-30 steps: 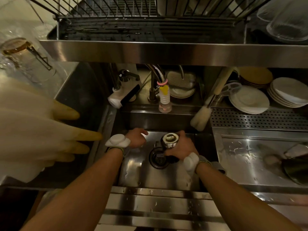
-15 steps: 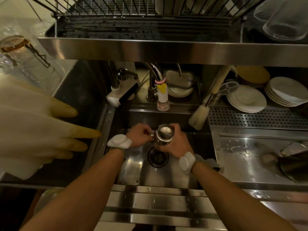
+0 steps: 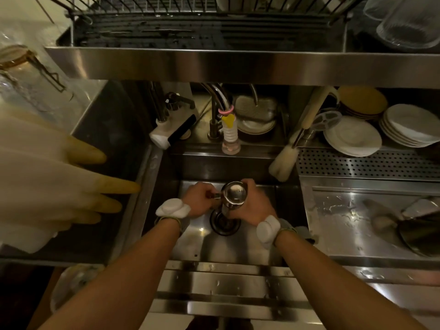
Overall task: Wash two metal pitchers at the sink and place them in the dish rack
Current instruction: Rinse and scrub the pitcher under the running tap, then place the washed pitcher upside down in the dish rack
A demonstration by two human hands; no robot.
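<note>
Over the sink (image 3: 250, 251) drain, both hands' grip closed on pitcher (image 3: 234, 195).

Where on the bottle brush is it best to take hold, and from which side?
Grip the bottle brush by its pale upper handle, probably reaching from the right and front. It leans with the bristle head down at the sink corner, so the handle end is free and dry-looking.

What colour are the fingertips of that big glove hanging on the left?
Yellow. The rubber glove is pale whitish with yellow fingertips, clearest in the head view.
</note>
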